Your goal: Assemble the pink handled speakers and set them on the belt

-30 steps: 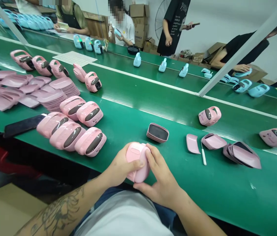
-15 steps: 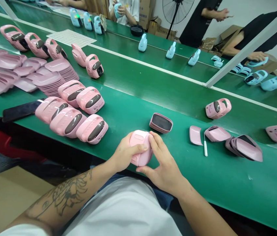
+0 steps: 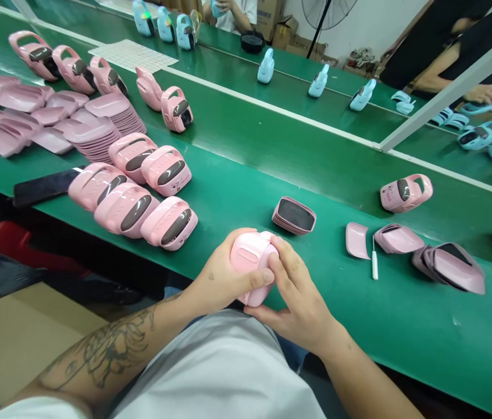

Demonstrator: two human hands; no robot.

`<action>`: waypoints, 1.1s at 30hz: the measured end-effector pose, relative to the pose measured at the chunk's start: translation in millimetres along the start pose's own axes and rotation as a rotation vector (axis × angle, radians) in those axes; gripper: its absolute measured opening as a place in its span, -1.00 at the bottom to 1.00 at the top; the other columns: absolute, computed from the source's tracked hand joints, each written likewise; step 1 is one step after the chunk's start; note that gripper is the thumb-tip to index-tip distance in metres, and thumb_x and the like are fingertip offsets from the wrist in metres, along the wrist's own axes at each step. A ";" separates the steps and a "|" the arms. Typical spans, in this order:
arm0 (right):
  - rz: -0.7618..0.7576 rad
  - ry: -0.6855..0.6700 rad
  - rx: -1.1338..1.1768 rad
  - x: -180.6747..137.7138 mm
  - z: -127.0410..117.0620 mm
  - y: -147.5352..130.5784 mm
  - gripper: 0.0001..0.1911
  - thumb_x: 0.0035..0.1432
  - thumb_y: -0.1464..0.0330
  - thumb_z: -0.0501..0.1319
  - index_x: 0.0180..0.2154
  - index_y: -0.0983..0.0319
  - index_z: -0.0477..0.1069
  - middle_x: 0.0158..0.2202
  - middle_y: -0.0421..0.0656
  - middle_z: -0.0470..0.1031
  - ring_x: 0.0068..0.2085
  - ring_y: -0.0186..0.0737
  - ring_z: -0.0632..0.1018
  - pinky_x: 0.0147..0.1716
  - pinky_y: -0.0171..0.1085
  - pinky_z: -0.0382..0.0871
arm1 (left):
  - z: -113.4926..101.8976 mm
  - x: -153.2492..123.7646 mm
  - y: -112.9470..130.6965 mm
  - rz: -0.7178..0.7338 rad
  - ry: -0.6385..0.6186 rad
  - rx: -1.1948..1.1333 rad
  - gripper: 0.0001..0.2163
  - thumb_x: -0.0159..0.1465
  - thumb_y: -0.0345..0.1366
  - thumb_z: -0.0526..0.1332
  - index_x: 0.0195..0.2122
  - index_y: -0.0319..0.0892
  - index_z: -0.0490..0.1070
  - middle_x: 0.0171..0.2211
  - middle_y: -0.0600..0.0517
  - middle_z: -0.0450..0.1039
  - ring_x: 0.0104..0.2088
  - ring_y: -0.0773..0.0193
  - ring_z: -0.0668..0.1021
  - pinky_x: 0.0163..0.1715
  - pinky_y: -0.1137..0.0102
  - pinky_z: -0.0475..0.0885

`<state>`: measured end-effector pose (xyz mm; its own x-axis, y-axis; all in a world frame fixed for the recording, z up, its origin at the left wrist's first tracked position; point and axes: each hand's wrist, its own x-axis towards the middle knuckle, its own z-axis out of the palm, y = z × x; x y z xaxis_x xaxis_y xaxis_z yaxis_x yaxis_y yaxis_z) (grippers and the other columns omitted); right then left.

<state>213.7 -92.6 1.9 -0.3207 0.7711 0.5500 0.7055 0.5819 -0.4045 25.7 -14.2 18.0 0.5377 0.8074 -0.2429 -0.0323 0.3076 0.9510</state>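
Both my hands grip a rounded pink plastic housing (image 3: 246, 255) at the near edge of the green bench. My left hand (image 3: 217, 273) wraps its left side, the thumb lying across the front. My right hand (image 3: 300, 297) holds the right side, fingertips pressed on the upper part and thumb below. Just beyond them sits a stack of dark-faced pink panels (image 3: 295, 214). To the right lie a curved pink cover (image 3: 357, 240), a white-handled screwdriver (image 3: 374, 265) and more stacked covers (image 3: 451, 267). Several pink handled units (image 3: 170, 223) with dark windows stand to the left.
Piles of pink covers (image 3: 97, 137) and a dark phone-like slab (image 3: 45, 187) lie at left. A pink unit (image 3: 405, 193) is on the conveyor to the right. A white post (image 3: 438, 90) rises there. Blue units (image 3: 266, 67) and co-workers are across the line.
My left thumb has slid down and right across the pink housing. My right fingers have bent more over its upper right side. The view has shifted slightly, and a co-worker at the back has moved.
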 end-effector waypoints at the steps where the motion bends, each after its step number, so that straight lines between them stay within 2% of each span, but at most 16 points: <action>1: -0.012 -0.002 0.000 0.2 -0.8 -1.3 0.12 0.23 0.23 0.47 0.55 0.36 -0.12 0.48 0.37 0.14 0.51 0.32 0.23 0.35 0.33 0.37 | 0.6 -1.7 0.6 0.009 0.005 0.008 -0.20 0.11 0.02 0.56 0.28 -0.14 0.26 0.20 -0.19 0.50 0.13 -0.07 0.58 0.07 0.15 0.54; 5: -0.059 -0.029 0.012 1.8 -5.3 -6.0 0.13 0.22 0.32 0.48 0.54 0.43 -0.15 0.51 0.38 0.07 0.52 0.36 0.20 0.38 0.35 0.32 | 2.6 -6.9 1.1 0.062 0.011 0.026 -0.18 0.13 0.04 0.54 0.30 -0.17 0.23 0.19 -0.22 0.51 0.13 -0.07 0.59 0.06 0.15 0.56; 9: -0.082 -0.008 -0.019 3.2 -7.3 -7.2 0.11 0.24 0.31 0.47 0.54 0.43 -0.14 0.54 0.36 0.02 0.52 0.37 0.19 0.37 0.37 0.33 | 3.5 -8.9 0.4 0.100 0.016 0.082 -0.16 0.13 0.04 0.53 0.32 -0.19 0.23 0.21 -0.24 0.50 0.14 -0.08 0.59 0.06 0.16 0.55; 13: -0.039 -0.031 -0.005 2.8 -6.9 -2.7 0.11 0.28 0.23 0.43 0.57 0.25 -0.22 0.58 0.23 -0.03 0.55 0.30 0.16 0.38 0.36 0.33 | 1.2 -3.5 -5.4 0.113 0.027 0.106 -0.19 0.12 0.05 0.53 0.29 -0.18 0.29 0.20 -0.23 0.52 0.14 -0.09 0.59 0.09 0.16 0.53; 15: -0.007 -0.069 0.056 -0.7 -3.6 -2.1 0.13 0.28 0.14 0.42 0.58 0.09 -0.27 0.60 0.12 -0.05 0.56 0.29 0.12 0.42 0.40 0.23 | -0.7 2.0 -10.4 0.150 0.017 0.035 -0.22 0.12 0.06 0.54 0.27 -0.17 0.32 0.20 -0.23 0.53 0.15 -0.10 0.59 0.10 0.16 0.53; 16: 0.038 -0.050 0.095 -3.3 -0.4 -3.1 0.17 0.26 0.07 0.42 0.58 0.03 -0.29 0.60 0.08 -0.07 0.57 0.31 0.09 0.44 0.43 0.16 | -1.5 5.0 -13.0 0.177 0.008 -0.030 -0.22 0.11 0.07 0.54 0.26 -0.15 0.33 0.21 -0.22 0.52 0.16 -0.11 0.59 0.11 0.15 0.53; 18: 0.257 0.132 0.196 -8.7 9.8 -7.9 0.15 0.24 -0.08 0.37 0.57 -0.01 -0.26 0.60 0.07 -0.06 0.56 0.34 0.11 0.44 0.45 0.12 | -1.9 10.8 -17.9 0.226 0.005 -0.183 -0.20 0.10 0.12 0.52 0.28 -0.11 0.34 0.24 -0.21 0.50 0.18 -0.13 0.59 0.12 0.12 0.54; 20: 0.594 0.351 0.381 -11.0 22.7 -13.7 -0.07 0.36 -0.15 0.18 0.55 0.05 -0.08 0.55 0.09 0.11 0.49 0.25 0.30 0.36 0.34 0.33 | -1.0 15.4 -22.4 0.235 0.027 -0.306 -0.16 0.10 0.24 0.47 0.31 -0.07 0.33 0.27 -0.21 0.48 0.21 -0.16 0.57 0.10 0.11 0.56; 22: 0.808 0.344 0.697 -7.9 34.5 -17.0 -0.21 0.47 -0.16 -0.10 0.48 0.14 0.15 0.41 0.10 0.38 0.35 0.12 0.50 0.20 0.18 0.54 | 0.0 18.6 -26.3 0.224 0.031 -0.348 -0.10 0.07 0.33 0.42 0.34 -0.05 0.32 0.29 -0.21 0.46 0.24 -0.19 0.55 0.07 0.12 0.57; 24: 0.876 0.238 1.005 -1.1 42.0 -16.4 -0.14 0.47 -0.17 -0.30 0.40 0.21 0.29 0.26 0.09 0.56 0.26 0.07 0.60 0.10 0.10 0.61 | -0.6 19.7 -28.0 0.223 -0.009 -0.319 -0.06 0.05 0.29 0.47 0.38 -0.05 0.29 0.33 -0.21 0.43 0.27 -0.20 0.52 0.09 0.15 0.56; 25: 0.895 0.236 1.106 2.0 44.0 -14.8 -0.12 0.46 -0.17 -0.33 0.39 0.22 0.32 0.22 0.08 0.60 0.24 0.07 0.61 0.09 0.09 0.62 | -1.8 19.4 -27.4 0.232 -0.036 -0.287 -0.06 0.06 0.22 0.51 0.40 -0.05 0.27 0.35 -0.21 0.41 0.29 -0.19 0.51 0.12 0.16 0.54; 26: 0.921 0.279 1.163 3.9 45.2 -12.5 -0.14 0.47 -0.17 -0.30 0.38 0.21 0.31 0.21 0.06 0.61 0.24 0.07 0.61 0.10 0.09 0.62 | -3.5 18.5 -25.5 0.238 -0.068 -0.245 -0.08 0.08 0.14 0.53 0.41 -0.05 0.26 0.37 -0.20 0.39 0.31 -0.17 0.49 0.17 0.18 0.51; 28: 0.973 0.425 1.172 2.9 46.1 -7.3 -0.24 0.47 -0.14 -0.13 0.42 0.17 0.24 0.29 0.02 0.55 0.27 0.06 0.59 0.17 0.12 0.57 | -7.3 15.1 -18.4 0.213 -0.127 -0.146 -0.15 0.16 0.01 0.53 0.42 -0.09 0.26 0.38 -0.19 0.37 0.34 -0.15 0.46 0.24 0.19 0.46; 30: 0.991 0.512 1.119 -3.8 45.9 -3.7 -0.23 0.40 -0.12 0.07 0.45 0.14 0.13 0.37 0.02 0.46 0.33 0.07 0.54 0.26 0.16 0.50 | -9.7 10.3 -9.0 0.151 -0.167 -0.057 -0.23 0.23 -0.04 0.50 0.39 -0.14 0.29 0.35 -0.21 0.41 0.31 -0.14 0.48 0.23 0.18 0.46; 33: 0.970 0.454 1.047 -15.3 43.9 -3.0 -0.16 0.36 -0.11 0.16 0.47 0.15 0.05 0.42 0.06 0.38 0.38 0.10 0.48 0.30 0.18 0.45 | -8.2 3.9 1.2 0.085 -0.149 0.015 -0.29 0.23 -0.08 0.51 0.34 -0.18 0.35 0.26 -0.22 0.48 0.23 -0.15 0.54 0.16 0.17 0.50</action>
<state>188.7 -94.8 -37.4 0.3511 0.9262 -0.1372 -0.2997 -0.0277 -0.9536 20.9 -6.5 16.6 0.6529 0.7460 -0.1311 -0.0715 0.2330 0.9698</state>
